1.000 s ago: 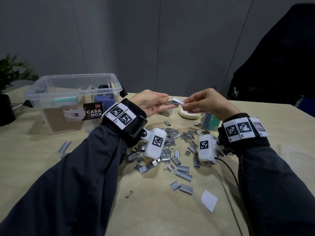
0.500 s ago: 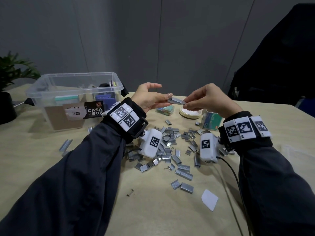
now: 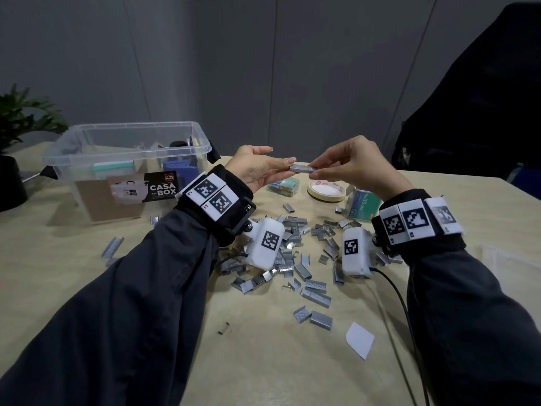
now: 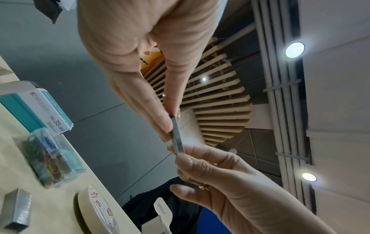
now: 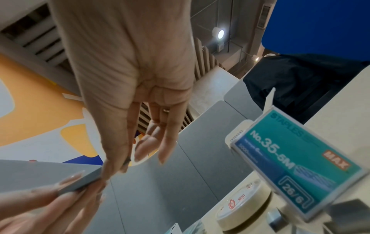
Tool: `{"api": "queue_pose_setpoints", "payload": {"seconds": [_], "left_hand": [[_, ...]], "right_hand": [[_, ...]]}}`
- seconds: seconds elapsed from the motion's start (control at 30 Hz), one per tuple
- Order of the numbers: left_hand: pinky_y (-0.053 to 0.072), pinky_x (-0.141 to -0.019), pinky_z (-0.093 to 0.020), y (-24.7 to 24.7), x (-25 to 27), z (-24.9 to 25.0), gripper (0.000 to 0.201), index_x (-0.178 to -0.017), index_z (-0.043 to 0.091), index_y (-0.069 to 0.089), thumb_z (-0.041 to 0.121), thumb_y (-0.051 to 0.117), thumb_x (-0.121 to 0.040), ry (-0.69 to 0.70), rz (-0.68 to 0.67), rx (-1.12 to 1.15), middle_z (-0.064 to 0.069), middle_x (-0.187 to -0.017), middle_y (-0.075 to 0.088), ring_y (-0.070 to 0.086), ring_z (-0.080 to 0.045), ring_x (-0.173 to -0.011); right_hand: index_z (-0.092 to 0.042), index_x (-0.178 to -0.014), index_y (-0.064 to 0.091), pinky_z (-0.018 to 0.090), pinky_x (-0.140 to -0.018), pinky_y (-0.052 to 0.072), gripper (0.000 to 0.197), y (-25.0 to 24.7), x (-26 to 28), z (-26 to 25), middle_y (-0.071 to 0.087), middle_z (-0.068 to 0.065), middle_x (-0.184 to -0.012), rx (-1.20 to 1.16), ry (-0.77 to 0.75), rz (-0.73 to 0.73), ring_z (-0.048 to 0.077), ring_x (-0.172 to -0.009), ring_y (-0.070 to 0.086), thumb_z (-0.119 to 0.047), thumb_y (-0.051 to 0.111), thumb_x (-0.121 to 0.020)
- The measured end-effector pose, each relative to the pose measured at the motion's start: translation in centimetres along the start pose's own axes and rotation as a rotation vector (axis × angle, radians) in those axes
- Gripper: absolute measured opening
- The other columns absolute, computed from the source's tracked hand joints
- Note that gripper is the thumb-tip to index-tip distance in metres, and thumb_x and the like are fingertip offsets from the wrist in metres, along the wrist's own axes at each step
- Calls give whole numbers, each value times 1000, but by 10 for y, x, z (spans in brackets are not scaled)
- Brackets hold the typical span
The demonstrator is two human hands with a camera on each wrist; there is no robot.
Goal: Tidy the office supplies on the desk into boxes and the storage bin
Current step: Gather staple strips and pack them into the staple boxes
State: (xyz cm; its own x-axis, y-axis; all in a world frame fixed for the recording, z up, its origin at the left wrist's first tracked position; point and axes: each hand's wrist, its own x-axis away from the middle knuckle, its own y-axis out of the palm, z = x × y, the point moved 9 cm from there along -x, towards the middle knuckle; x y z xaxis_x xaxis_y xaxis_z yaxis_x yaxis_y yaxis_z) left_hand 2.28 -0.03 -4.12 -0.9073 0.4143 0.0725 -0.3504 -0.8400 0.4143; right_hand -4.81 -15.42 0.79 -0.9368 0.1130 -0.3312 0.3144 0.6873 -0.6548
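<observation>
From the head camera, both hands have risen a little higher above the worktop [image 3: 146, 288] than a second ago, and the strip of staples [image 3: 303, 169] between them now lies nearly level rather than tilted. The left hand [image 3: 257, 168] pinches its near end with thumb and fingertips, and the right hand [image 3: 351, 165] pinches the other end from above. Below them the loose staples [image 3: 295, 253] lie where they were, scattered over the worktop, and the staple box [image 3: 361, 205] stands open beside the tape roll [image 3: 326, 190], with the paper-clip case [image 3: 285, 186] and the clear storage bin [image 3: 126, 168] further left. In the left wrist view the strip of staples [image 4: 177, 136] shows edge-on, the left hand [image 4: 140, 63] gripping its upper part and the right hand [image 4: 230, 182] its lower tip, so both hands are closed narrowly on the one piece. In the right wrist view the right hand [image 5: 128, 79] reaches down to the strip [image 5: 80, 182], the left hand's fingertips [image 5: 66, 180] lie along it, and the staple box [image 5: 296, 171] stands close by with its flap up. I judge the strip is being squared up or joined before going into that box; nearly all the staples remain to be gathered, so the tidying is at an early stage.
</observation>
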Motion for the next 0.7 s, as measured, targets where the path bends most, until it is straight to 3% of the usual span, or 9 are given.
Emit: {"api": "queue_pose_setpoints", "payload": {"seconds": [0.2, 0.37, 0.47, 0.57, 0.7], "left_hand": [[61, -59, -31, -3, -2, -2, 56, -128, -1, 37, -21, 61, -81, -16, 31, -19, -27, -100, 64, 70, -32, -76], [61, -61, -31, -8, -4, -1, 53, -127, -1, 36, -21, 58, -83, -26, 48, -21, -27, -101, 64, 69, -32, -75], [61, -63, -31, -5, -2, -1, 56, -129, -1, 36, -20, 60, -82, -8, 36, -40, -25, -98, 64, 69, -31, -78], [61, -62, -29, -1, -1, 0, 59, -129, 0, 37, -19, 63, -80, 46, 27, -96, -25, -106, 62, 67, -27, -78], [61, -65, -28, 4, -2, 4, 59, -128, 1, 39, -20, 63, -79, 113, 15, -146, -20, -97, 63, 68, -24, -79]], "right_hand": [[-4, -102, 75, 25, -77, 59, 21, 5, 1, 3, 76, 11, -86, -221, 53, -83, 19, -83, 74, -11, 75, -82], [2, -101, 71, 23, -70, 61, 25, 2, 5, 16, 75, 16, -89, -458, 230, -90, 17, -78, 74, -20, 59, -96], [-1, -99, 73, 23, -68, 60, 30, 9, 9, 20, 76, 13, -87, -391, 298, -143, 16, -75, 74, -29, 67, -91], [-1, -97, 74, 24, -72, 59, 21, 14, 10, 19, 76, 13, -86, -414, 323, -110, 15, -74, 74, -18, 75, -84], [-1, -93, 74, 23, -71, 61, 12, 12, 10, 18, 76, 12, -84, -491, 359, -40, 15, -77, 74, -7, 75, -82]]}}
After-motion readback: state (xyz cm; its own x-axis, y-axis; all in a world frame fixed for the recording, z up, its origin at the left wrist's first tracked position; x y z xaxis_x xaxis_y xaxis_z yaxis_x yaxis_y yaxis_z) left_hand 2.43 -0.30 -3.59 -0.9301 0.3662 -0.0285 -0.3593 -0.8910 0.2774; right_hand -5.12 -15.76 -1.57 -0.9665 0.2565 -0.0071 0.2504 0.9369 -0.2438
